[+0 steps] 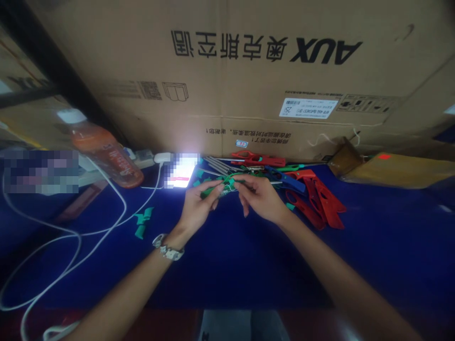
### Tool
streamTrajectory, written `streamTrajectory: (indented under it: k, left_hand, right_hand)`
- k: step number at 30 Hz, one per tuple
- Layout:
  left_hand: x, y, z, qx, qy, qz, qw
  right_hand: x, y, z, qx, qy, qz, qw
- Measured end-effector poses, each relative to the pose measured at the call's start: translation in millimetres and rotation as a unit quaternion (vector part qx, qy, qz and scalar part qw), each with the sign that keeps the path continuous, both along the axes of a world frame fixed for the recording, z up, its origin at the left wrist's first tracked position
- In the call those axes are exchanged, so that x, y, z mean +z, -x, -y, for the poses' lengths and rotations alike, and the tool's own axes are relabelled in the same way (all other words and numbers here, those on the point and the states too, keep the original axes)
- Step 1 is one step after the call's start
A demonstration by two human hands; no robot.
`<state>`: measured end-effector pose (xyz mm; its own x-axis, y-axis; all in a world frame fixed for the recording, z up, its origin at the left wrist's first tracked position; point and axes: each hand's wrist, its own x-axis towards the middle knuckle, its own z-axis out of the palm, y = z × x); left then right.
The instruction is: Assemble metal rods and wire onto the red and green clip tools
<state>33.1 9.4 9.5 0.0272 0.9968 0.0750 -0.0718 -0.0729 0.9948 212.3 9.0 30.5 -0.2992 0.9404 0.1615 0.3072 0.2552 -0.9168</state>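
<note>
My left hand (199, 204), with a watch on its wrist, pinches a small green plastic piece (227, 182) over the blue cloth (227, 255). Facing it, my right hand (261, 196) pinches the same green piece from the other side. Both hands meet just in front of a bundle of thin metal rods (217, 166). Right of my right hand lies a heap of red clip handles (320, 201) with a blue one (284, 180) on top. Two loose green pieces (142, 221) lie on the cloth to the left.
A large cardboard box (234, 71) stands across the back. An orange drink bottle (103, 154) lies at the left beside a glowing phone (180, 170). White cables (71, 237) loop over the left of the cloth. A brown packet (398, 170) sits at the right.
</note>
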Motion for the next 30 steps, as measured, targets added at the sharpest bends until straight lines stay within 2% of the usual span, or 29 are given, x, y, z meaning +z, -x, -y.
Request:
streamTrajectory:
  k: [2,5,9,13,16,20,23,26,30]
  left_hand:
    - [-1.7,-1,0,0.002,0.031,0.044,0.999]
    - [-5.4,-4,0,0.006,0.044,0.093,0.995]
    - [-7.0,-6,-1,-0.04,0.031,0.077,0.996]
    - [-7.7,-9,-1,-0.126,0.047,0.042,0.99]
    - [-11.7,-13,0,-0.162,0.068,0.031,0.984]
    - [-15.7,-18,1,-0.169,0.051,0.021,0.984]
    - [-12.7,-18,2,-0.187,0.085,0.045,0.978]
    - [-7.7,-16,3,-0.199,0.136,0.074,0.968]
    - [-4.3,-16,3,-0.172,0.121,0.038,0.977]
  right_hand:
    - [-1.9,3,3,-0.029,-0.015,0.008,0.999]
    - [-4.3,9,10,-0.1,-0.095,0.093,0.986]
    - [-6.6,12,12,-0.139,-0.158,0.139,0.968]
    - [-9.7,10,10,-0.125,-0.155,0.146,0.969]
    - [-15.9,10,9,-0.113,-0.149,0.144,0.972]
    - [-27.5,10,10,-0.12,-0.138,0.111,0.977]
    - [-32.4,9,11,-0.121,-0.121,0.098,0.98]
    - [-32.3,7,12,-0.113,-0.12,0.104,0.981]
    - [-29.4,4,12,-0.09,-0.13,0.131,0.979]
